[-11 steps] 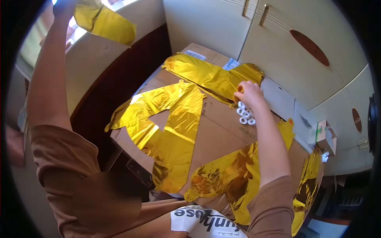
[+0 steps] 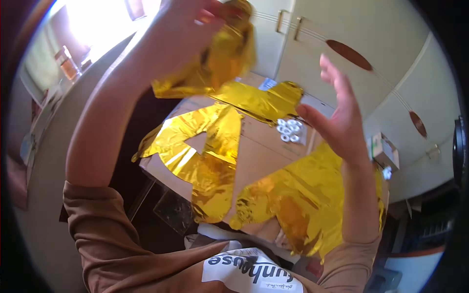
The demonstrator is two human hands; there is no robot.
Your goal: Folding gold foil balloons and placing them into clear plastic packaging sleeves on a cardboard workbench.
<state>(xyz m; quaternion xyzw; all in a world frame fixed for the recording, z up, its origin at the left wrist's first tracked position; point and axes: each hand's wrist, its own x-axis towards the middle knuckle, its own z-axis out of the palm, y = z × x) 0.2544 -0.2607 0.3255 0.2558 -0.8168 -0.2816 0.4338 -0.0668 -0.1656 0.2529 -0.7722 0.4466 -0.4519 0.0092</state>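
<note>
Holding gold foil [image 2: 225,56] aloft, 12 o'clock, gripped in left hand [image 2: 190,20]; likely needs steadying by empty right hand [image 2: 341,119], 2 o'clock

On the cardboard [image 2: 259,151], rings [image 2: 289,130] lie before a foil sheet [image 2: 261,100], left of a box [image 2: 385,152].

The left forearm [image 2: 112,107] slanted up toward the left hand [image 2: 190,22], its fingers [image 2: 214,10] curled. The right forearm [image 2: 360,200] stood nearly upright, the right hand [image 2: 342,124] raised, thumb [image 2: 313,118] spread wide from its fingers.
</note>
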